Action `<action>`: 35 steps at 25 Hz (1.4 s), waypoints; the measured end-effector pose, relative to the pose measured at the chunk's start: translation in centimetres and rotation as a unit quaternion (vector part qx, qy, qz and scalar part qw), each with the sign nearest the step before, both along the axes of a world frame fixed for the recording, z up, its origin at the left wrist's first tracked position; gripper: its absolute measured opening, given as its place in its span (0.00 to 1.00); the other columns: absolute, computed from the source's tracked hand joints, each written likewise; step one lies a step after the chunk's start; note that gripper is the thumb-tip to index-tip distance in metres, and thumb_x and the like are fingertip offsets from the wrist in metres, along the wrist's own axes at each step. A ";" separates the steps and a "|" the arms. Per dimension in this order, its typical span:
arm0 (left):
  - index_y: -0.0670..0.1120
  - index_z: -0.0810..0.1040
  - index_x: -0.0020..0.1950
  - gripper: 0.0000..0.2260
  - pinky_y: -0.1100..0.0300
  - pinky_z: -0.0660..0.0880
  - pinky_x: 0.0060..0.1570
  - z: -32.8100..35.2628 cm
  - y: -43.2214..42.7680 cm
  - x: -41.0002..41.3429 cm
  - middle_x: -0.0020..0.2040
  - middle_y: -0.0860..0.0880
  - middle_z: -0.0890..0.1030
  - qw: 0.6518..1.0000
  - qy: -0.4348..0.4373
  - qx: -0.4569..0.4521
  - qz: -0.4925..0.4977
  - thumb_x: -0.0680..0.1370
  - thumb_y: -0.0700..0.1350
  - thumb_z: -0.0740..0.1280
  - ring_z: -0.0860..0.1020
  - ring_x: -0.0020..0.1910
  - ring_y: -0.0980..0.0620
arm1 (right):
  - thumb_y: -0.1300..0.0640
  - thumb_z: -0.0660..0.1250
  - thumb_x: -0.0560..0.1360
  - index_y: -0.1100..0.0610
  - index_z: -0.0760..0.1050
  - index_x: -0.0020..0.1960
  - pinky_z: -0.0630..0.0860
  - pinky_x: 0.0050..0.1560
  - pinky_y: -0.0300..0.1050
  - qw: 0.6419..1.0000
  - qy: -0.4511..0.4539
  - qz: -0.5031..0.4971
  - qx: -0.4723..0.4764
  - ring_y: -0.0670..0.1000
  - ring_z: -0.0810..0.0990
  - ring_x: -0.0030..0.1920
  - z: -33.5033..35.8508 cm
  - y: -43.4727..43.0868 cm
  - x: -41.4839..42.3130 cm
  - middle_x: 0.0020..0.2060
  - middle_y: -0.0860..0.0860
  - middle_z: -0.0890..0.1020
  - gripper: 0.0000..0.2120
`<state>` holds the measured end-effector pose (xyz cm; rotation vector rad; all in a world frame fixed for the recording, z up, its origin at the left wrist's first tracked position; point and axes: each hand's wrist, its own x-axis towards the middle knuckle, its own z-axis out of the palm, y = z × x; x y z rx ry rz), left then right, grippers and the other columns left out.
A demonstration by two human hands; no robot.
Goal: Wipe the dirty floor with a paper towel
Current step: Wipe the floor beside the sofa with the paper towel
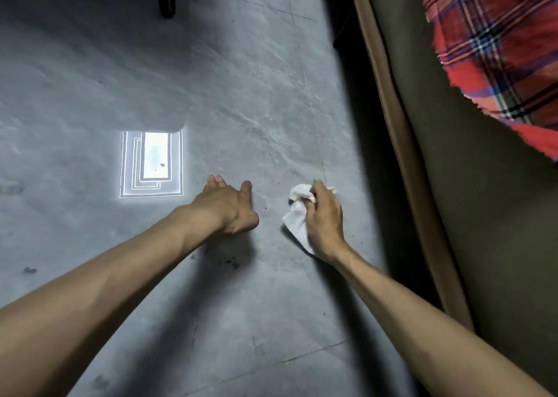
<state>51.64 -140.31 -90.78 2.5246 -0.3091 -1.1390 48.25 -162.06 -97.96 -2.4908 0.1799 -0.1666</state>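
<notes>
Grey floor [241, 94], glossy, a bright window reflection [152, 164] on it. Olive sofa [483, 215] along the floor's right edge, red plaid cloth [495, 43] draped on it. No readable writing. Left hand [228, 207] flat on the floor, fingers spread, empty. Right hand [324, 224], nearer the sofa, grips the crumpled white paper towel [297, 212] against the floor. Dark specks [231, 263] just behind the left hand.

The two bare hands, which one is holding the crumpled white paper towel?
The right hand holds the crumpled white paper towel, beside the brown sofa. The left hand holds nothing and rests flat on the grey floor.
</notes>
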 end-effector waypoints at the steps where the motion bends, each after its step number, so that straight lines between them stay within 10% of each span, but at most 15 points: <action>1: 0.45 0.48 0.77 0.31 0.45 0.49 0.74 0.1 0.1 0.0 0.75 0.29 0.43 1.000 -0.001 -0.001 0.000 0.75 0.43 0.54 0.42 0.76 0.34 | 0.65 0.56 0.74 0.48 0.68 0.39 0.66 0.49 0.33 0.999 -0.008 0.033 0.001 0.39 0.76 0.47 0.1 -0.2 -1.1 0.42 0.35 0.80 0.13; 15: 0.45 0.50 0.76 0.30 0.45 0.48 0.74 -0.2 0.3 0.0 0.75 0.29 0.42 1.000 -0.005 -0.011 0.004 0.74 0.42 0.55 0.41 0.76 0.34 | 0.65 0.55 0.68 0.49 0.68 0.35 0.64 0.35 0.24 0.990 0.009 -0.139 0.013 0.29 0.72 0.42 1.9 -1.2 5.2 0.34 0.39 0.78 0.12; 21: 0.45 0.49 0.76 0.31 0.44 0.48 0.73 0.0 0.0 -0.1 0.75 0.28 0.43 1.000 -0.008 -0.006 0.000 0.74 0.43 0.55 0.42 0.76 0.33 | 0.66 0.56 0.71 0.48 0.69 0.38 0.69 0.47 0.36 1.000 0.006 -0.002 -0.007 0.39 0.76 0.47 0.7 -0.9 0.6 0.41 0.37 0.81 0.13; 26: 0.43 0.50 0.75 0.30 0.46 0.48 0.74 -0.2 0.4 -0.2 0.75 0.29 0.43 1.000 -0.015 -0.010 0.005 0.74 0.43 0.55 0.42 0.76 0.34 | 0.66 0.57 0.71 0.48 0.67 0.38 0.67 0.38 0.38 0.988 0.000 -0.155 0.018 0.36 0.72 0.42 1.2 -0.3 5.9 0.37 0.36 0.77 0.13; 32: 0.43 0.50 0.75 0.30 0.47 0.48 0.74 -0.6 0.9 -0.2 0.76 0.30 0.43 1.000 -0.015 -0.021 -0.005 0.75 0.44 0.55 0.43 0.77 0.35 | 0.62 0.56 0.71 0.48 0.72 0.41 0.67 0.41 0.27 0.999 0.038 -0.030 -0.014 0.41 0.75 0.47 0.9 -1.9 -0.7 0.43 0.38 0.81 0.10; 35: 0.44 0.48 0.76 0.31 0.46 0.48 0.74 -1.1 0.8 -0.1 0.76 0.30 0.42 1.000 -0.017 -0.021 -0.008 0.74 0.44 0.55 0.43 0.77 0.35 | 0.64 0.57 0.71 0.52 0.67 0.38 0.66 0.32 0.35 0.984 0.041 -0.170 -0.019 0.49 0.73 0.40 1.9 -1.9 5.2 0.37 0.45 0.76 0.08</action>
